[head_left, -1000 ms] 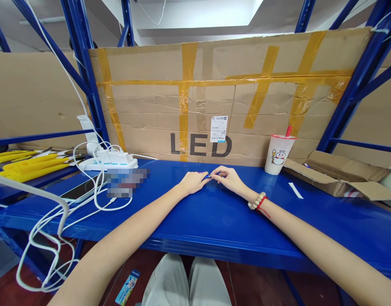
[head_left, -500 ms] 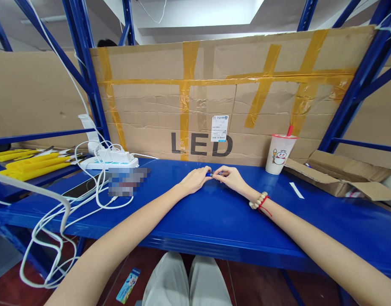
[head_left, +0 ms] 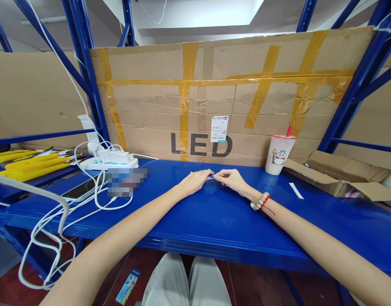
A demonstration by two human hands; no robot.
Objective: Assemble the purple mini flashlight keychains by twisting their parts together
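Hands: left hand (head_left: 195, 182) and right hand (head_left: 232, 179) both pinched shut on small blue piece (head_left: 211, 175).
Change: lowered onto desk (head_left: 214, 221) since half a second ago.
Place: below LED carton (head_left: 214, 106).

Both my arms are stretched forward, forearms bare, converging toward the middle. My left hand (head_left: 194, 182) lies palm down, fingers curled in toward the right. My right hand (head_left: 231, 179) mirrors it, a bead bracelet and red string at the wrist, fingertips pinched. The two grips meet fingertip to fingertip, touching.
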